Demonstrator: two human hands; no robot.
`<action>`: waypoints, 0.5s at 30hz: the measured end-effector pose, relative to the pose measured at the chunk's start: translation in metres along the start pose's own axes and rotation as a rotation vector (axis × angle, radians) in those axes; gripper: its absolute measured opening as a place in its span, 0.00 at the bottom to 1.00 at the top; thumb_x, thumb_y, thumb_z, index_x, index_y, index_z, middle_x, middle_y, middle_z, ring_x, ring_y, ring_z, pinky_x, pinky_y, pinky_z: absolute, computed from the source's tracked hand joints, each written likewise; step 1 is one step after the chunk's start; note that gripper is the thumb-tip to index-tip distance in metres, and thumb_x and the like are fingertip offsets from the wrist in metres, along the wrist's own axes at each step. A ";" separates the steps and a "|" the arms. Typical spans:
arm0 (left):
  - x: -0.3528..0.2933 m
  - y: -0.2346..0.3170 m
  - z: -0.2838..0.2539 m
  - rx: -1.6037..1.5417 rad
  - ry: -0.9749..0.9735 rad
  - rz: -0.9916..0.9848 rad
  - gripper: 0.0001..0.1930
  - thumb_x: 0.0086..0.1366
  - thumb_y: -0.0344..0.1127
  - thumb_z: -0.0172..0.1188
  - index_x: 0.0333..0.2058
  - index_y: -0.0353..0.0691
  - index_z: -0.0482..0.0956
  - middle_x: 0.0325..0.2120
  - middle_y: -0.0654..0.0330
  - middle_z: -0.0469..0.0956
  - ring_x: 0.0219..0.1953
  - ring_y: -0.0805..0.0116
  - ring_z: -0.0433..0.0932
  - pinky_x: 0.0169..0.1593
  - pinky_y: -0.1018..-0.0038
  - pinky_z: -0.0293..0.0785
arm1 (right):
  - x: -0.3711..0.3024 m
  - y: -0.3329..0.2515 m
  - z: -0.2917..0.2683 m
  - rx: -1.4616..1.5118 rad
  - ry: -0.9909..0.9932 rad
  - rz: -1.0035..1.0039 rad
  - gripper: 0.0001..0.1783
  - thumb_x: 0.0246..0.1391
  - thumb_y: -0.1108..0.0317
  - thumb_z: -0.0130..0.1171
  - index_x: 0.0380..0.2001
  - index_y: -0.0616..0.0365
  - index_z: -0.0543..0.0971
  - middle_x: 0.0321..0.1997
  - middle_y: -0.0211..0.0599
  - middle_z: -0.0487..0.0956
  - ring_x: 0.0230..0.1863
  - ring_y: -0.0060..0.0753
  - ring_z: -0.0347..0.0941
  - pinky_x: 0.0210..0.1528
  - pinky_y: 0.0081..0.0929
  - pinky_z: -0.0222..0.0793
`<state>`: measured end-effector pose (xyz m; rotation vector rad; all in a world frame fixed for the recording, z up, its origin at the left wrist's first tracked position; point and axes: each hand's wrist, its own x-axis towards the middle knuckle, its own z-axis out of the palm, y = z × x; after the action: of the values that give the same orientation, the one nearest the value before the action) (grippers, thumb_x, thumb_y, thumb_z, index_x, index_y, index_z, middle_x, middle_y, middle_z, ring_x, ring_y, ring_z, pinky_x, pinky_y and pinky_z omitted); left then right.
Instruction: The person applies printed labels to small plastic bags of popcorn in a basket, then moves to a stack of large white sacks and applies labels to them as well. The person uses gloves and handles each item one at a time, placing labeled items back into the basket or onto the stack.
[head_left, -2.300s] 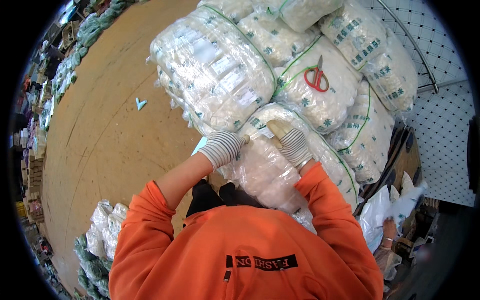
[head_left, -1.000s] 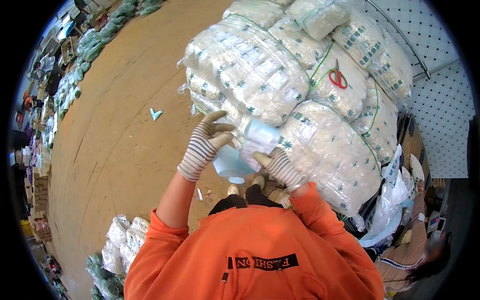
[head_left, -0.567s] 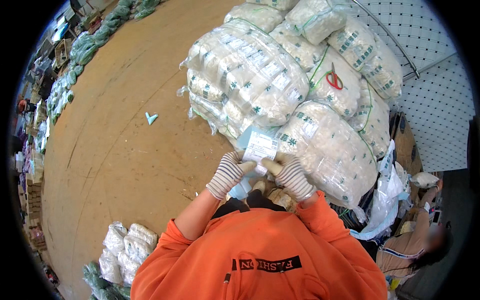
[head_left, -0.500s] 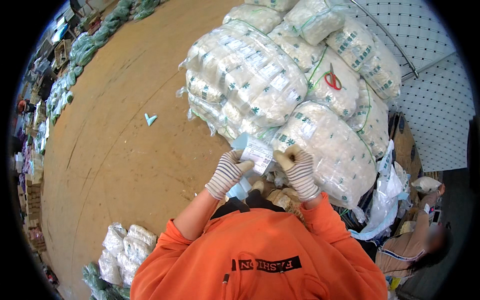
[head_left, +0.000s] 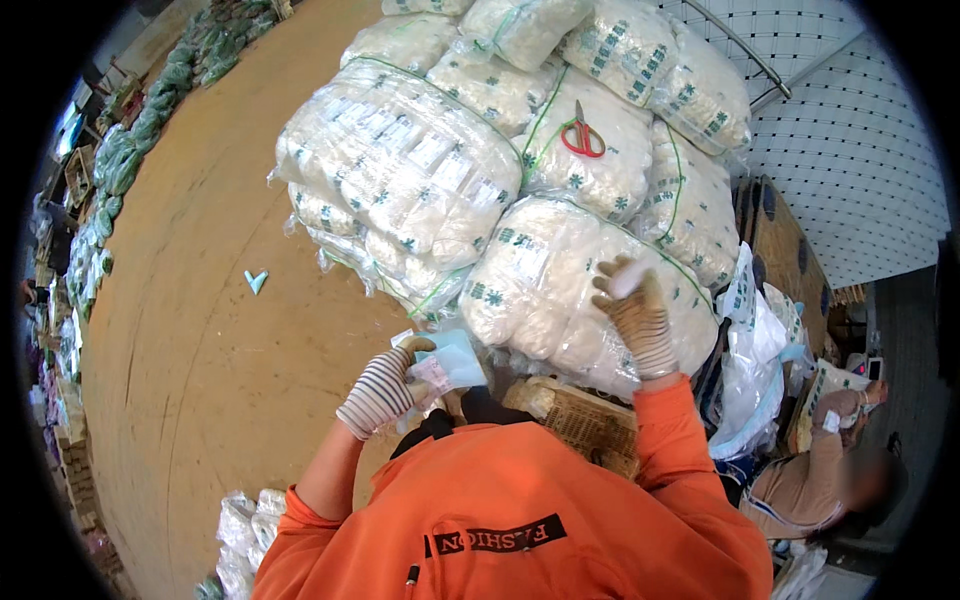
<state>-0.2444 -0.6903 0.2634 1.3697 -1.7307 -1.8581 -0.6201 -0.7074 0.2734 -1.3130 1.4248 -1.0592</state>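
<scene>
My left hand (head_left: 385, 385), in a striped knit glove with tan fingers, is closed on a strip of labels (head_left: 458, 358) with light blue backing. Over the front of a plastic-wrapped bale (head_left: 570, 290) my right hand (head_left: 637, 315), gloved the same way, reaches out. A small whitish label (head_left: 630, 278), slightly blurred, is at its fingertips. Whether that label touches the bale I cannot tell. On a bag farther back lie scissors (head_left: 582, 138) with red handles, points facing away from me.
Stacked clear bales (head_left: 400, 160) tied with green cord fill the far middle. Behind my right arm is a woven crate (head_left: 585, 420). Loose plastic bags (head_left: 750, 350) and a seated person (head_left: 810, 480) are at right. A blue scrap (head_left: 256, 282) lies on the brown floor.
My right hand has left the label strip and moved right, over the front bale, with a label at its fingertips. My left hand has moved lower and left with the strip.
</scene>
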 end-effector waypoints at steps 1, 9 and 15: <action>0.003 0.008 0.003 0.104 0.037 -0.059 0.31 0.52 0.32 0.59 0.57 0.38 0.64 0.35 0.62 0.77 0.32 0.78 0.73 0.37 0.75 0.72 | 0.009 -0.001 -0.014 0.362 -0.023 0.100 0.35 0.58 0.42 0.45 0.53 0.64 0.68 0.50 0.46 0.75 0.51 0.37 0.71 0.52 0.34 0.69; 0.141 0.086 0.100 0.860 -0.312 -0.042 0.33 0.56 0.27 0.52 0.62 0.39 0.56 0.26 0.46 0.80 0.29 0.53 0.81 0.31 0.62 0.77 | 0.036 0.027 0.023 0.374 -0.524 0.083 0.44 0.59 0.34 0.31 0.63 0.62 0.56 0.61 0.47 0.67 0.64 0.40 0.60 0.68 0.39 0.47; 0.154 0.027 0.109 0.980 -0.028 0.187 0.20 0.60 0.37 0.52 0.52 0.42 0.66 0.25 0.48 0.79 0.26 0.49 0.79 0.30 0.59 0.76 | 0.098 0.050 -0.001 -0.615 -0.599 -0.553 0.31 0.59 0.58 0.51 0.61 0.62 0.60 0.59 0.51 0.69 0.62 0.43 0.64 0.65 0.36 0.54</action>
<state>-0.4181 -0.7389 0.2016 1.3439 -2.8307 -0.9020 -0.6358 -0.8017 0.2193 -2.3260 0.9593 -0.4565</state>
